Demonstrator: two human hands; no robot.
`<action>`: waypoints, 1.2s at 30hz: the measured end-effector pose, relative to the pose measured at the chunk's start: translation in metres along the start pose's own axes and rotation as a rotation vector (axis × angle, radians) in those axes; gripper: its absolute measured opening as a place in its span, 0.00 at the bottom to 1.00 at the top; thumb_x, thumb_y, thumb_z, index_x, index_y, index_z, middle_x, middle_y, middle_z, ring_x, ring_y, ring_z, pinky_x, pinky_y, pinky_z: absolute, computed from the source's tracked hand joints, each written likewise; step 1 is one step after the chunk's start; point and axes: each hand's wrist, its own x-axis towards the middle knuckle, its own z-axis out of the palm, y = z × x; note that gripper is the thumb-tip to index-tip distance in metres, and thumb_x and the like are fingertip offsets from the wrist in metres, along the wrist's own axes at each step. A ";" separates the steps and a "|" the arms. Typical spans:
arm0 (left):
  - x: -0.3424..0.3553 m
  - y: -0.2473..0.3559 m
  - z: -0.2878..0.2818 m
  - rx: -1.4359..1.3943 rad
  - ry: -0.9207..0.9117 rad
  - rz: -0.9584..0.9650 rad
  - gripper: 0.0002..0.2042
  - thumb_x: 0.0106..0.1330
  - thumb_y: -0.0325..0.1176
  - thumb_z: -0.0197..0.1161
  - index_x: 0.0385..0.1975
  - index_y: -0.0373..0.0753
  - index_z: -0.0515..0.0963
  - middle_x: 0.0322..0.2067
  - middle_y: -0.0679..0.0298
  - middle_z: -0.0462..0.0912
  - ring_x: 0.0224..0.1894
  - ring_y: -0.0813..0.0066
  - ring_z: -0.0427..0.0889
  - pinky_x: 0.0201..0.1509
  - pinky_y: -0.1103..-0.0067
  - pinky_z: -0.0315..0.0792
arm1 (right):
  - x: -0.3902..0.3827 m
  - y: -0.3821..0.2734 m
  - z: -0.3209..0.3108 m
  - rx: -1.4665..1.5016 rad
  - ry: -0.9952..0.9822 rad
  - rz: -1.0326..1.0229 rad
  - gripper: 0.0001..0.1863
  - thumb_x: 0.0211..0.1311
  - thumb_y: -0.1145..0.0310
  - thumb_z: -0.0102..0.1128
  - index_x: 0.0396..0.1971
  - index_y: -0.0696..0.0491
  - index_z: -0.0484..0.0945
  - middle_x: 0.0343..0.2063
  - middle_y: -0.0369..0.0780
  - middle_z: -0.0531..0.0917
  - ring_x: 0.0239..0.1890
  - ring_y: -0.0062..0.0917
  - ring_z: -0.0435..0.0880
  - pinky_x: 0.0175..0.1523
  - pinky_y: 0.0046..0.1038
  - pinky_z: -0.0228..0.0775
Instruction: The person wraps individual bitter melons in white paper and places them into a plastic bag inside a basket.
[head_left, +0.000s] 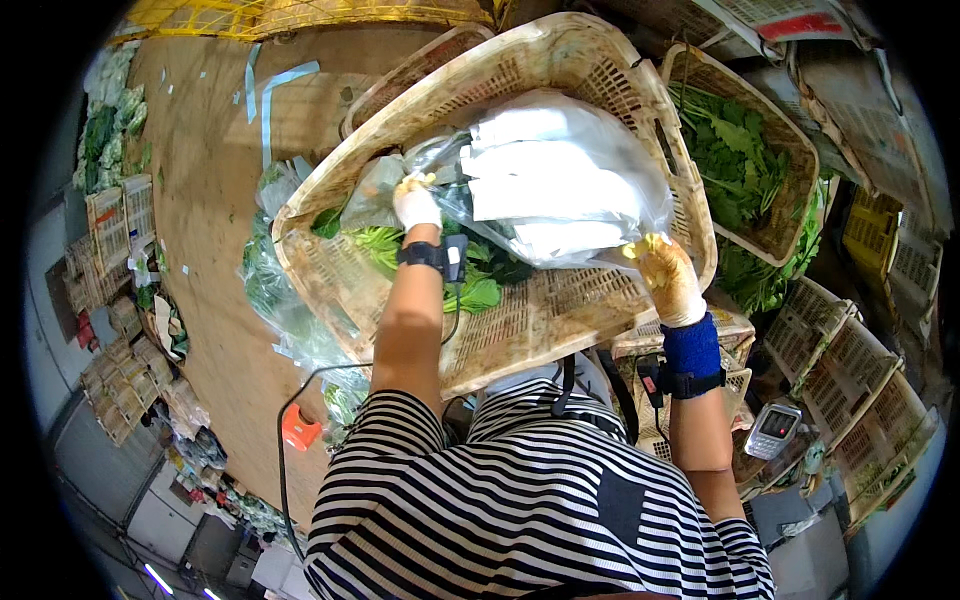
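A large, dirt-stained plastic basket (560, 335) lies in front of me. Inside it, on the right, rests a bundle of white sheets or bags (555, 185) wrapped in clear plastic. My left hand (416, 202), in a white glove with yellowed fingertips, pinches the loose end of a clear plastic bag (372, 198) at the bundle's left. At the bundle's lower right corner my gloved right hand (666, 278) has its fingers closed on the clear wrapping. Leafy greens (480, 292) lie in the basket below my left wrist, partly hidden by the plastic.
A second basket (800, 215) heaped with leafy greens (735, 165) stands at the right. Bagged greens (270, 265) lie on the brown floor left of my basket, near an orange object (300, 428). A grey handheld device (773, 430) sits at the lower right; a black cable (283, 455) trails past my left arm.
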 end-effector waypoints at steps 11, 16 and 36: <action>-0.142 0.226 -0.002 -0.106 -0.579 -0.348 0.11 0.63 0.36 0.48 0.21 0.39 0.70 0.12 0.68 0.66 0.09 0.77 0.60 0.21 0.80 0.65 | -0.026 -0.046 0.037 0.086 0.078 -0.089 0.13 0.59 0.61 0.55 0.39 0.54 0.73 0.34 0.34 0.78 0.37 0.21 0.76 0.48 0.26 0.67; -0.192 0.306 0.000 -0.210 -0.895 -0.143 0.12 0.66 0.36 0.45 0.23 0.37 0.68 0.14 0.71 0.64 0.10 0.86 0.57 0.15 0.86 0.57 | -0.075 -0.085 0.054 0.144 0.067 -0.169 0.13 0.57 0.62 0.54 0.37 0.54 0.74 0.31 0.34 0.78 0.36 0.22 0.76 0.46 0.33 0.69; -0.565 0.484 -0.061 -0.510 -1.428 0.741 0.37 0.57 0.54 0.50 0.53 0.23 0.56 0.36 0.56 0.67 0.30 0.78 0.69 0.30 0.88 0.67 | -0.564 -0.092 -0.036 0.495 -0.592 -1.091 0.16 0.63 0.55 0.45 0.23 0.51 0.71 0.06 0.24 0.62 0.07 0.09 0.57 0.26 0.22 0.68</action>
